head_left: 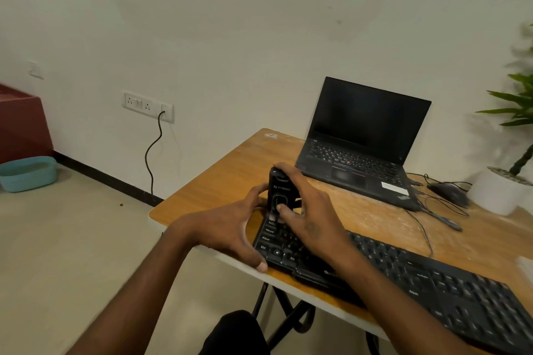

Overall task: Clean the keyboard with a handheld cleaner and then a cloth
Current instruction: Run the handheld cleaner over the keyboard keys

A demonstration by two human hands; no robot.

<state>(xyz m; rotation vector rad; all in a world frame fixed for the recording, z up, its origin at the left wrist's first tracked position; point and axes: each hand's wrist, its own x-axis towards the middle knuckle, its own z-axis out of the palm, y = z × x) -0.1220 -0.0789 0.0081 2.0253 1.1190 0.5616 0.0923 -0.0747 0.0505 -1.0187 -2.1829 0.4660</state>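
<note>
A wooden table (pixel 230 176) carries a black keyboard (pixel 432 285) along its near edge. Behind the keyboard sits an open laptop (pixel 360 147); right of the laptop lie a mouse (pixel 450 192) and a white plant pot (pixel 501 190).

Black keyboard (pixel 432 282) and laptop (pixel 363 141) on an orange-brown wood-grain table (pixel 225 179).
</note>
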